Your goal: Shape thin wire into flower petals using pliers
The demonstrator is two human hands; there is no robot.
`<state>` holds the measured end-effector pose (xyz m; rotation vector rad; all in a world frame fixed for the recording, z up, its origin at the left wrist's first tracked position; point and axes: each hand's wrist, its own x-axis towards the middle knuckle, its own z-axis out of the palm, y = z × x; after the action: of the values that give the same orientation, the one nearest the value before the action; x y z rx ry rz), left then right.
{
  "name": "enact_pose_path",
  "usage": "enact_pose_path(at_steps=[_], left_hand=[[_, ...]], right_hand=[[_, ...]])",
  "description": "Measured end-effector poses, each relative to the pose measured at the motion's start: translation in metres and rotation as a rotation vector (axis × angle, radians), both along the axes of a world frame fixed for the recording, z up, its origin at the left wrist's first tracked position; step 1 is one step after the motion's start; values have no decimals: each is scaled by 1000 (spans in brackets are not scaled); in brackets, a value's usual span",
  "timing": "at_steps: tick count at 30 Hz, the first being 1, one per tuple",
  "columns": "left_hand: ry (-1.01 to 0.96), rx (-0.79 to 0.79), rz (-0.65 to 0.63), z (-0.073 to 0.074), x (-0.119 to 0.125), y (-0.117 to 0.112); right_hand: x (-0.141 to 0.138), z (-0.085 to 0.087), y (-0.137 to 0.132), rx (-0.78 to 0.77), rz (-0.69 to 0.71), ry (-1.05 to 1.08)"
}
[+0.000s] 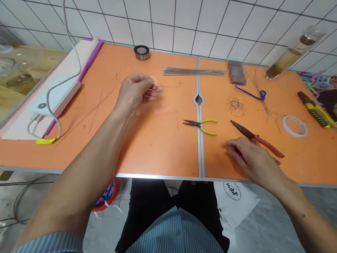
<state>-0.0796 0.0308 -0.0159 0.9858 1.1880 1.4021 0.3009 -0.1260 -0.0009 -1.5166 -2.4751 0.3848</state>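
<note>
Above the left half of the orange table, my left hand (pixel 134 91) pinches a thin bent wire (pixel 169 86). The wire's looped part lies among the fingers, and one end sticks out to the right. My right hand (pixel 250 158) hovers low over or rests on the right half, its fingers pressed together. A tiny thin sliver shows at its fingertips, too small to name. Just behind that hand lie red-handled pliers (pixel 256 140), partly covered by it. Between my hands, small yellow-handled needle-nose pliers (pixel 200 125) lie across the table's seam.
A bundle of straight wires (pixel 192 71) lies near the wall, beside a tape roll (pixel 142 52). Tangled wire (pixel 237 106), a blue pipe cleaner (pixel 251 93), a white tape ring (pixel 295 126) and a utility knife (pixel 315 109) lie right. A white corded device (pixel 55 97) lies left.
</note>
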Motion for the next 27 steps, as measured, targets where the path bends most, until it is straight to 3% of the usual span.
enact_pose_path(at_steps=[8, 13, 16, 21, 23, 27], left_hand=[[-8, -42, 9, 5, 4, -4], [2, -48, 20, 3, 4, -4], [6, -45, 26, 1, 4, -3], [3, -73, 44, -1, 5, -1], [-8, -65, 49, -2, 5, -1], [-46, -51, 69, -4, 8, 0]], right_hand=[[4, -1, 0, 77, -33, -68], [-4, 14, 25, 83, -82, -140], [-27, 24, 51, 83, -11, -84], [-94, 25, 89, -18, 169, -58], [-118, 20, 99, -48, 175, -122], [-143, 6, 113, -40, 42, -168]])
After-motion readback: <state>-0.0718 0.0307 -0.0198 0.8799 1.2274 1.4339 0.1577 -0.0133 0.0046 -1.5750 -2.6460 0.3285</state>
